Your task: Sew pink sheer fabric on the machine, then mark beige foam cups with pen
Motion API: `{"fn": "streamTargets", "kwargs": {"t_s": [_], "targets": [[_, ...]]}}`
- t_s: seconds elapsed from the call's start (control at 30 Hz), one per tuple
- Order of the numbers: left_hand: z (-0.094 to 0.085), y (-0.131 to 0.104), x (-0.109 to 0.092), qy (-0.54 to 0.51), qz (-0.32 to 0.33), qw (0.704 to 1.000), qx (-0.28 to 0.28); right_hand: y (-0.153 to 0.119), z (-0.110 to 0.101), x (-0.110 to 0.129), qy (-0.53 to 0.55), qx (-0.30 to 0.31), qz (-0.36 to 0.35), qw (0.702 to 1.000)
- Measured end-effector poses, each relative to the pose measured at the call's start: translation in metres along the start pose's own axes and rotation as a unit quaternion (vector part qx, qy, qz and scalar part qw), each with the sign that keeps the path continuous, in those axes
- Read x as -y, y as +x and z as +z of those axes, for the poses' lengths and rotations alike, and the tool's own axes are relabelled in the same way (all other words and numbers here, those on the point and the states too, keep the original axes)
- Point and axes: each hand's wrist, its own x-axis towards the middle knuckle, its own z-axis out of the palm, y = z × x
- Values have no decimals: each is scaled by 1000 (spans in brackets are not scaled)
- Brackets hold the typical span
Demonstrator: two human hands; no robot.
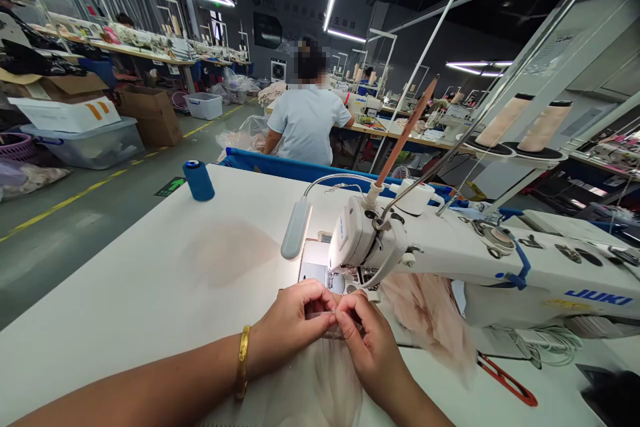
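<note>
Both hands meet just in front of the needle area of a white sewing machine (350, 233). My left hand (295, 320), with a gold bangle on its wrist, pinches the edge of a sheer, pale fabric (320, 380). Close beside it, my right hand (370, 340) pinches the same edge between thumb and forefinger, the fingertips nearly touching. The fabric hangs from the hands towards the table's front edge. More of the sheer pinkish cloth (430, 313) lies bunched under the machine arm. A grey lamp (296, 228) lights the needle plate.
A blue thread cone (199, 181) stands on the white table (125, 280) at the back left. Red-handled snips (507, 379) lie on the right, near coiled cables (550, 345). Beyond the table sits a person in a light shirt (305, 123). Thread cones (505, 121) stand above the machine.
</note>
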Motion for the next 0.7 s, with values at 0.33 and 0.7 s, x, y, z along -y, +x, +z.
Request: {"fn": "streamTargets", "kwargs": {"t_s": [0.33, 0.7], "targets": [[0, 3, 1, 163, 40, 985, -29, 1, 5, -7, -53, 15, 26, 998], [-1, 5, 20, 440, 271, 854, -65, 20, 10, -20, -191, 8, 41, 981]]}}
